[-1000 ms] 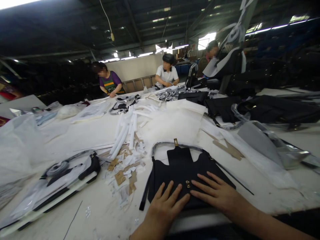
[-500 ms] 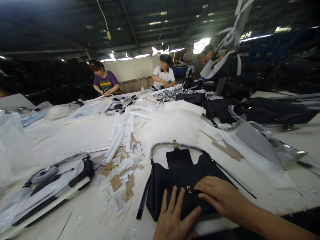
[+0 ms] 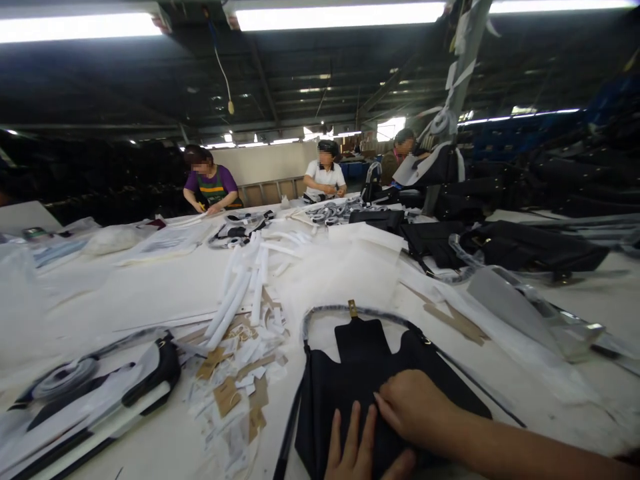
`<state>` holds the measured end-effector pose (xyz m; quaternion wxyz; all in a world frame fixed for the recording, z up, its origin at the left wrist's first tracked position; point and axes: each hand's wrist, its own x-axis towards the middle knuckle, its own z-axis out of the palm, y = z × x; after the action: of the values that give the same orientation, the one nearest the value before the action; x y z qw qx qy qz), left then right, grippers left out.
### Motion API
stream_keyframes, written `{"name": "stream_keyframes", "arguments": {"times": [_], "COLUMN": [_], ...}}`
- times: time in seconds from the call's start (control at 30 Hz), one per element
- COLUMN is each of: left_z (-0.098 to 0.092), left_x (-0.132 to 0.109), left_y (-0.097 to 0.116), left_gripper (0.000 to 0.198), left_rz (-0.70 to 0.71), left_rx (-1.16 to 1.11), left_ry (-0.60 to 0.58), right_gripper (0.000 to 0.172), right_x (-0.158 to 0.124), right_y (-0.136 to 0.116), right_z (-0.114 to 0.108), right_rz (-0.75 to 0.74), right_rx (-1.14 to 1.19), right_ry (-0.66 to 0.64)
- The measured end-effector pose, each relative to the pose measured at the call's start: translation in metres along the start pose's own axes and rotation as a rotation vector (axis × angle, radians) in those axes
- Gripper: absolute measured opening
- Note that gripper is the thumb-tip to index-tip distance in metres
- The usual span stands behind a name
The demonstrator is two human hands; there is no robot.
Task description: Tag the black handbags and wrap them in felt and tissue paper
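Note:
A black bag (image 3: 345, 380) lies flat in front of me, its flap (image 3: 363, 340) with a gold clasp piece (image 3: 353, 309) spread away from me. The plastic-wrapped strap (image 3: 320, 310) curves around the flap. My left hand (image 3: 353, 450) rests on the lower part of the bag with its fingers spread. Just to its upper right, my right hand (image 3: 415, 407) is closed against the bag's front, its fingers curled; what they hold, if anything, is hidden. The gold fitting on the front cannot be seen beneath the right hand.
Paper scraps and tags (image 3: 240, 380) lie left of the bag, with white rolls (image 3: 233, 303) behind them. Another wrapped bag (image 3: 150, 380) is at the left. Black bags (image 3: 530, 247) lie at the right. Three people work across the table (image 3: 165, 287).
The view has tilted up, so the table sits lower. My right hand has curled its fingers and moved over the gold fitting. My left hand stays spread on the bag.

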<state>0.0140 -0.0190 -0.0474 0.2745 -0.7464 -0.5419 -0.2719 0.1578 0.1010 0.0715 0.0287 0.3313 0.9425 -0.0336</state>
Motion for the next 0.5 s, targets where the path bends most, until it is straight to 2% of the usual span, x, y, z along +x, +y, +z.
{"name": "stream_keyframes", "arguments": {"times": [0.07,0.1,0.17,0.2,0.27,0.33,0.43,0.5], "left_z": [-0.010,-0.016,-0.028,-0.032,-0.038,-0.036,-0.022,-0.012], "left_x": [0.009,0.014,0.021,0.023,0.025,0.023,0.018,0.016], "left_y": [-0.002,-0.003,-0.007,-0.008,-0.010,-0.009,-0.003,0.004], "left_gripper": [0.067,0.074,0.082,0.083,0.083,0.080,0.063,0.049], "left_rz": [0.077,0.113,0.123,0.116,0.102,0.107,0.108,0.064], "left_rx": [-0.067,-0.102,-0.150,-0.165,-0.182,-0.185,-0.142,-0.090], "left_ry": [0.022,0.014,-0.057,-0.093,-0.133,-0.125,-0.004,0.081], "right_gripper": [0.041,0.045,0.051,0.053,0.046,0.033,0.027,0.029], "right_x": [0.002,0.003,0.006,0.005,0.001,-0.009,-0.025,-0.025], "right_y": [-0.002,0.000,0.009,0.014,0.025,0.030,0.030,0.032], "right_z": [-0.011,-0.018,-0.029,-0.031,-0.028,-0.015,0.003,0.002], "right_rz": [0.134,0.157,0.148,0.133,0.086,0.003,-0.074,-0.072], "right_rx": [0.080,0.168,0.379,0.453,0.491,0.424,0.431,0.552], "right_ry": [-0.068,-0.125,-0.232,-0.240,-0.138,0.014,0.119,0.121]}}
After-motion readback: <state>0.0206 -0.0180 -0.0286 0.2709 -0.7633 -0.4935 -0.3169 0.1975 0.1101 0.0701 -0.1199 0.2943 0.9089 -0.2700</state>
